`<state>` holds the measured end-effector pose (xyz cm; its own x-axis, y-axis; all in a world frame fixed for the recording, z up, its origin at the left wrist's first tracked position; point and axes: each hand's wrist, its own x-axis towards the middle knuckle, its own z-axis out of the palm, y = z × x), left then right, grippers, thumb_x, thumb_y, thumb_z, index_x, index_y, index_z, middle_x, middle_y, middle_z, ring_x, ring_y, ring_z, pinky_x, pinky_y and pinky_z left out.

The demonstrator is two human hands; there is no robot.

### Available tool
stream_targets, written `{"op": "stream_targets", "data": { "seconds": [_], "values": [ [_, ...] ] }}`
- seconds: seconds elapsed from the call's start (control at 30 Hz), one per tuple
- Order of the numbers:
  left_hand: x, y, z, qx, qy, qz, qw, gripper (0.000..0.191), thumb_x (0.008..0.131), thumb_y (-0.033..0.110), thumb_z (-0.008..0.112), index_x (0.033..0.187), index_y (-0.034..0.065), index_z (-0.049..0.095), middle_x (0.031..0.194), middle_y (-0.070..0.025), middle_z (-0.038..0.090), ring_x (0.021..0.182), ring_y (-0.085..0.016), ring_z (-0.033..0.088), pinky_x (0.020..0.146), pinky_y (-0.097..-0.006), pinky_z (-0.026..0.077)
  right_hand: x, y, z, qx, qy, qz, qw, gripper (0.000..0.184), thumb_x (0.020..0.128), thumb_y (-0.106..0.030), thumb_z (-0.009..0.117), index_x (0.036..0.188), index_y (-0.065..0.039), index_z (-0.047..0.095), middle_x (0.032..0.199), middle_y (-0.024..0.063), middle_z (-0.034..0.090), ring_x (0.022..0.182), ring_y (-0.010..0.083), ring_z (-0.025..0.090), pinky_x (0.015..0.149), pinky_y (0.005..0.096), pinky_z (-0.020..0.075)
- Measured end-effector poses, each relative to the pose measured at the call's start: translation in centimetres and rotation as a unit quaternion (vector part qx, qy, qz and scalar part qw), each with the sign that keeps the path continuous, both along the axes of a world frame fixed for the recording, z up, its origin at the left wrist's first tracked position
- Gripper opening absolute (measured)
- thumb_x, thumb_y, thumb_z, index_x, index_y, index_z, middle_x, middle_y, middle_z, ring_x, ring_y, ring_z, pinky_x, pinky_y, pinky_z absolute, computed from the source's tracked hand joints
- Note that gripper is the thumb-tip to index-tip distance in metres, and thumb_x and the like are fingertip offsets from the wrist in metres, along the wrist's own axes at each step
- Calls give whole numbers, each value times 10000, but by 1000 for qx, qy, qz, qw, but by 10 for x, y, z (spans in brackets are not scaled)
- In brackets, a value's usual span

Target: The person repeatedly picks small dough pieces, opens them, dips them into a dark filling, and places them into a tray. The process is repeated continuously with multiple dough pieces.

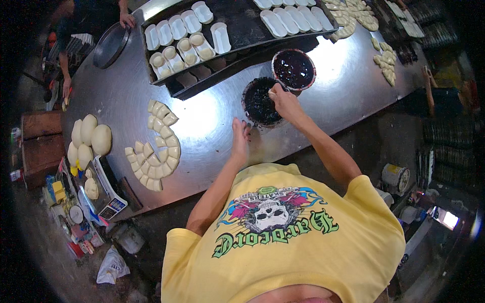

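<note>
My right hand [285,101] is closed around a small pale thing [271,92], too little of which shows to name it. It is over the right side of a round tub of near-black filling [261,104]. A second tub holds glossy dark red filling [293,69] and sits just behind, to the right. My left hand [240,137] is upright on edge beside the black tub's near left side, fingers extended, with nothing seen in it. Farther left, cut dough pieces [166,151] lie in a curved cluster on the steel table [212,159].
Behind the tubs, a dark baking tray [242,26] carries white paper trays [273,23], several with dough balls [185,45]. A scale [110,197] and large dough lumps [89,130] are at left. Another person's hand [127,19] touches a round pan [110,45]. More dough [385,62] lies right.
</note>
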<state>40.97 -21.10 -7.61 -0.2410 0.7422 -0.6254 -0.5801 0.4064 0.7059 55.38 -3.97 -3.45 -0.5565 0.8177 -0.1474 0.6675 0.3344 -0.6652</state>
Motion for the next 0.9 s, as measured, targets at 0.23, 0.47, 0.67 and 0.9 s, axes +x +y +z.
{"op": "stream_targets", "data": {
  "seconds": [0.23,0.47,0.67,0.9],
  "values": [
    [2,11,-18,-25,-169,39,985,1023,952,781,272,1597,23,35,1508,-202,432,1385,-292,423,1195,-439,186,8,-16,-46,54,-64,94,992,169,951,-33,477,1119,-41,455,1000,297,650,928,476,645,687,554,498],
    [-4,22,7,-20,45,71,996,756,1042,500,422,1552,-4,184,1430,-178,522,1322,-251,478,1168,-371,277,20,11,19,-449,311,-80,834,210,1064,-190,475,1214,-55,533,1024,39,644,991,141,646,853,325,539],
    [-18,47,85,170,221,104,955,615,1053,272,503,1524,-27,245,1329,-158,622,1235,-260,572,1113,-375,383,9,22,29,-513,463,-136,709,296,1083,-325,447,1184,-74,565,1123,40,643,1042,149,638,948,339,523],
    [-23,39,94,129,311,-185,923,397,1037,116,522,1409,-18,477,1287,-134,634,1162,-169,598,1043,-321,444,-10,-7,32,-615,571,-108,533,344,1065,-324,441,1233,-51,565,1200,112,658,1142,253,627,1005,417,501]
  ]
}}
